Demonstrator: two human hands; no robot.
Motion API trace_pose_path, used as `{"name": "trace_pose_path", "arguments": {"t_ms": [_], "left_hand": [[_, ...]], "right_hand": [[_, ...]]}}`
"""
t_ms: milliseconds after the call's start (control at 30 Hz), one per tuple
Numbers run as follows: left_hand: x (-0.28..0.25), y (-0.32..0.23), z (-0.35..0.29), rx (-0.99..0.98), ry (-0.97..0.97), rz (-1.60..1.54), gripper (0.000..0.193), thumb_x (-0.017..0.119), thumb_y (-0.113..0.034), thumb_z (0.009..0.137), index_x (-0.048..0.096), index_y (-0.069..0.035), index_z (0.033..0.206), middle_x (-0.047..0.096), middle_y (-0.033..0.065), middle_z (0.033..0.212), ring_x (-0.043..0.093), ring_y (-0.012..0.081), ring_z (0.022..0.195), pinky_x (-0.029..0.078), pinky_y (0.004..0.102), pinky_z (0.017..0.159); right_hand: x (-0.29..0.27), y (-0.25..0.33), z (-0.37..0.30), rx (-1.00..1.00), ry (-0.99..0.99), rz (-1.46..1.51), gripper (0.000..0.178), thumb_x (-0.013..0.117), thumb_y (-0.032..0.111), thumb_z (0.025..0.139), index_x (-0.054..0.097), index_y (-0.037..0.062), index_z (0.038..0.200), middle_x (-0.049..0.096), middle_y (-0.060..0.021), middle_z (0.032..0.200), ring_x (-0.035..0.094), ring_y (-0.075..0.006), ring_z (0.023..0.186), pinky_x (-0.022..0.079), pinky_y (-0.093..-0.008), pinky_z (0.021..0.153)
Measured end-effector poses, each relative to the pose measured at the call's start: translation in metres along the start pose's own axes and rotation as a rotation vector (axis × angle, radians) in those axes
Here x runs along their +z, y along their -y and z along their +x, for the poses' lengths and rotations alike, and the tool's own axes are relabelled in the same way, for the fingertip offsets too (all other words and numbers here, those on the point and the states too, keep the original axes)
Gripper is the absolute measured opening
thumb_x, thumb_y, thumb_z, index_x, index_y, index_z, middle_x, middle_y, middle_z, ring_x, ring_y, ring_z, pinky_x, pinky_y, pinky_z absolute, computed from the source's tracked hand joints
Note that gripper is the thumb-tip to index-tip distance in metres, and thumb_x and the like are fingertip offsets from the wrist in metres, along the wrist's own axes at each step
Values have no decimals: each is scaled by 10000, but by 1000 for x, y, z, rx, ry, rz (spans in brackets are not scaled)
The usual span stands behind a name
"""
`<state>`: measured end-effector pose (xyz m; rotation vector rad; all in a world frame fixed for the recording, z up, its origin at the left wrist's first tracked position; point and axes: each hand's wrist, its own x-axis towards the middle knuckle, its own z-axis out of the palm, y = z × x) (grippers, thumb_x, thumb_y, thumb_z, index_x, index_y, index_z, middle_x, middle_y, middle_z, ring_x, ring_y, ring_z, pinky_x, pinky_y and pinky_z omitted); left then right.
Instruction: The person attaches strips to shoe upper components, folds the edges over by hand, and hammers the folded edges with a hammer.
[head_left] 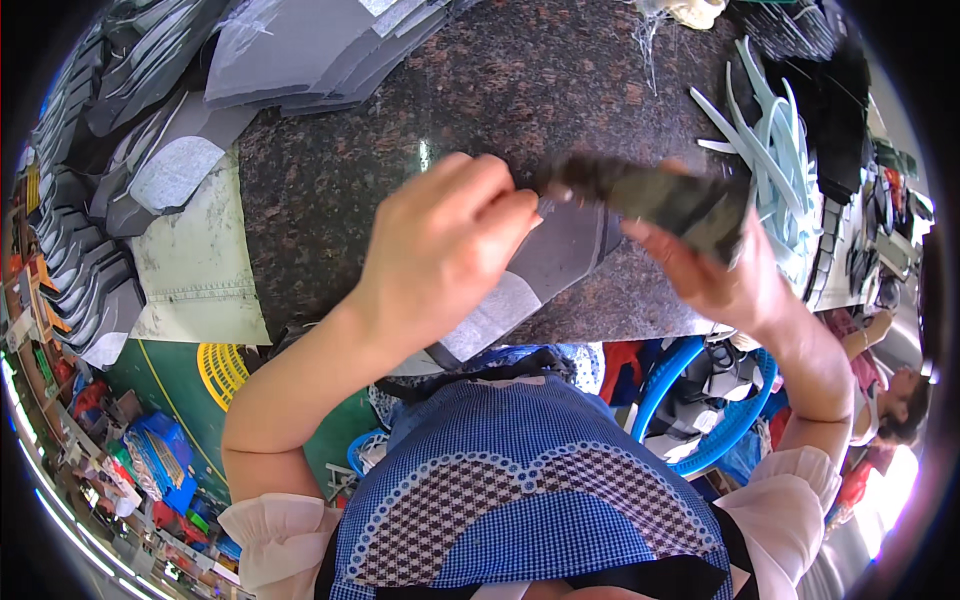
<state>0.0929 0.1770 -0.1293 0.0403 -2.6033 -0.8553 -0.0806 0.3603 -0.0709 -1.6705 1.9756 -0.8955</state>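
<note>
My left hand is closed, its thumb and fingers pinched together over the granite-patterned tabletop. What sits between its fingertips is hidden. My right hand grips a dark, flat, curved piece, smeared by motion, whose left end reaches close to the left fingertips. Beneath both hands lies a grey cut sheet piece with a pale grey patch, near the table's front edge. Its upper left part is covered by my left hand.
Stacked grey cut pieces fill the far left, with more rows along the left side. Pale blue strips are heaped at the right. A blue-rimmed basket stands below the table edge. Another person is at far right.
</note>
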Motion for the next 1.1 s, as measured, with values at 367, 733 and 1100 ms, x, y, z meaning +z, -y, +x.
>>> {"name": "trace_pose_path", "arguments": {"t_ms": [367,733,1100], "left_hand": [[-7,-15,-10,-45,54,49,248,777,7,718,719,-10,959,627,63,854,626,218,731,534,338,623],[-13,-8,-19,-123,51,-106,228,814,-38,734,743,-20,950,637,68,896,633,227,778,534,346,670],[-28,-19,-41,-164,86,-60,287,801,-37,762,745,-46,1043,635,76,1023,640,223,860,546,345,735]], "right_hand": [[2,-22,-14,-35,242,-26,255,669,14,902,641,14,1155,715,-114,959,690,-241,661,547,-364,574],[16,-11,-11,78,-31,-56,96,723,99,881,709,27,943,647,-142,694,614,-247,493,457,-352,463],[25,4,-7,296,-17,75,283,722,168,926,687,8,1157,704,-152,1048,689,-250,660,540,-383,589]]}}
